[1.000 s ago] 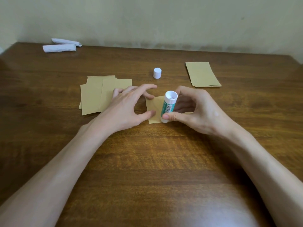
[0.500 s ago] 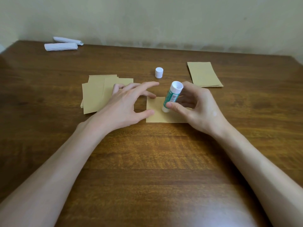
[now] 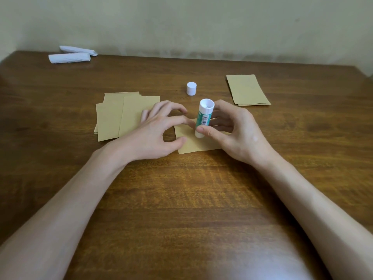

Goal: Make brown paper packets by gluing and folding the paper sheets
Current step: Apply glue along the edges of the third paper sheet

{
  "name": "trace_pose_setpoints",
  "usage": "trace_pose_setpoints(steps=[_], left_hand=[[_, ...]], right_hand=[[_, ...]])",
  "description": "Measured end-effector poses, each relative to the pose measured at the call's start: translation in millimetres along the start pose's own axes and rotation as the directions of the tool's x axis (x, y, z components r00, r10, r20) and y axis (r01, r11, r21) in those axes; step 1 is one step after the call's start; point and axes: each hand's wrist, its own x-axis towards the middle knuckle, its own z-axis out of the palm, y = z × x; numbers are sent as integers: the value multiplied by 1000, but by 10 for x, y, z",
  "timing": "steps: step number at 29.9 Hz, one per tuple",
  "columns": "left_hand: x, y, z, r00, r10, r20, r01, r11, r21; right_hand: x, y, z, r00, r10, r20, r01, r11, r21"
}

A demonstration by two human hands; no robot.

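Right hand (image 3: 240,134): grasping glue stick (image 3: 203,118), tip unclear.
Left hand (image 3: 157,136): released, thumb on half-covered paper sheet (image 3: 192,146).
Bench (image 3: 181,209): wood; wall (image 3: 181,23), 12 o'clock.

One wide-angle camera, worn on the person's head, is looking forward and down across the table (image 3: 181,209) toward the far wall (image 3: 201,23). It is sitting close, the left hand (image 3: 155,134) and right hand (image 3: 240,136) falling near mid-frame. This single view is covering the scene alone.
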Motion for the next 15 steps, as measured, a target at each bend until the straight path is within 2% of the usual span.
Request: trace_pose_setpoints(steps=[11,15], left_hand=[[17,62,-29,999,-32,21,31,997,66],[3,74,-32,1000,-16,21,14,996,93]], right_hand=[[16,32,-30,999,-9,37,9,1000,5],[13,53,-85,995,-25,98,21,999,41]])
